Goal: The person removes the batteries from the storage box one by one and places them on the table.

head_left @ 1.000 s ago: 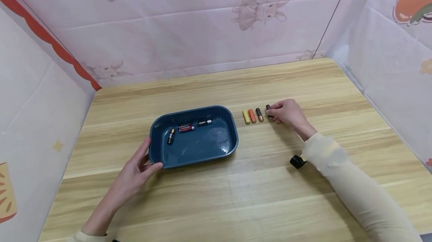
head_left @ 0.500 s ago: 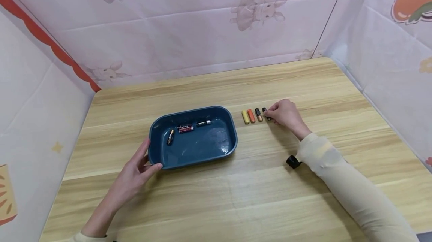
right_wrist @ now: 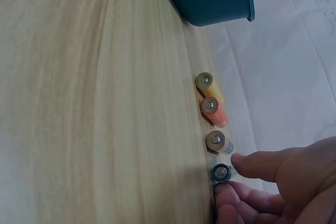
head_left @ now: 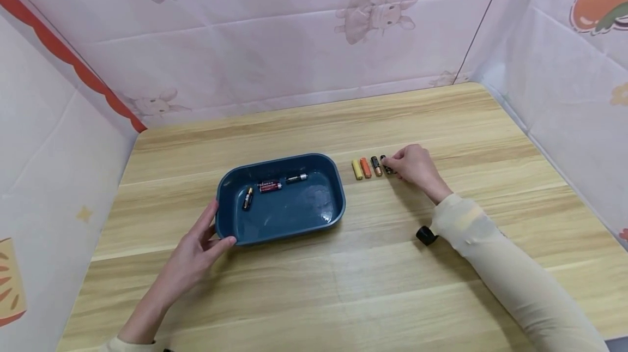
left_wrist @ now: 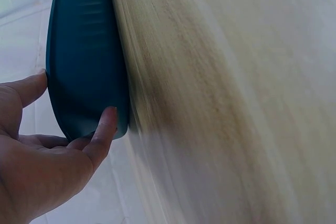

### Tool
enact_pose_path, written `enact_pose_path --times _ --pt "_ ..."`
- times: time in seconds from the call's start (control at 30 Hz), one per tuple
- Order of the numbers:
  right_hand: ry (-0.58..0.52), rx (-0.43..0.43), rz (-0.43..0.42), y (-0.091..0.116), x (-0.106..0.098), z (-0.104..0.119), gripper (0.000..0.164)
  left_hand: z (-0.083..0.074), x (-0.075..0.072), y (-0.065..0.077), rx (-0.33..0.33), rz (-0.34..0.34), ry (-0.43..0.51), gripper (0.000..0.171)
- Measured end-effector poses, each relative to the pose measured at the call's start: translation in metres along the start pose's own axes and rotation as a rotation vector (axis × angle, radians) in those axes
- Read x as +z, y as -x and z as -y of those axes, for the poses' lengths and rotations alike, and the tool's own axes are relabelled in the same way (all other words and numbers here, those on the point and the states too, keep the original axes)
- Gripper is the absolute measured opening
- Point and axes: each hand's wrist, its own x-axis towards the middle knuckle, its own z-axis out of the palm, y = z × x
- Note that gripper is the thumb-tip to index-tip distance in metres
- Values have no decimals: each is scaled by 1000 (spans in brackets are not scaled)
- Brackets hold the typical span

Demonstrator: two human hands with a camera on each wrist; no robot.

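At the right end of a short row on the table, my right hand (head_left: 416, 169) pinches a black battery (right_wrist: 221, 172) between thumb and fingers. Beside it lie a black and copper battery (head_left: 376, 166), an orange battery (head_left: 365, 168) and a yellow battery (head_left: 356, 169), roughly parallel and slightly apart. My left hand (head_left: 191, 256) grips the left end of a dark blue tray (head_left: 279, 213), thumb and fingers spread around its near corner. Inside the tray are a black and gold battery (head_left: 247, 198), red batteries (head_left: 270, 186) and a black battery with a silver end (head_left: 296, 178).
The wooden table (head_left: 314, 297) has its back edge against a pink printed curtain (head_left: 275, 47), with hangings at both sides. A black device (head_left: 427, 235) hangs at the right sleeve, close above the table.
My right hand has moved slightly left, bringing the black battery closer to the black and copper one. The left hand and the tray stay in place.
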Motion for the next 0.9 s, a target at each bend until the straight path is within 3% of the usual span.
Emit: enact_pose_path --times 0.37,0.67,0.9 --pt "1 21 -2 4 -3 -1 42 1 0 0 5 2 3 87" --pt "-22 -18 -23 11 -10 5 42 0 -1 -1 -1 7 -10 87" --pt "-215 -154 -24 24 -21 41 39 -1 -1 1 0 8 1 88"
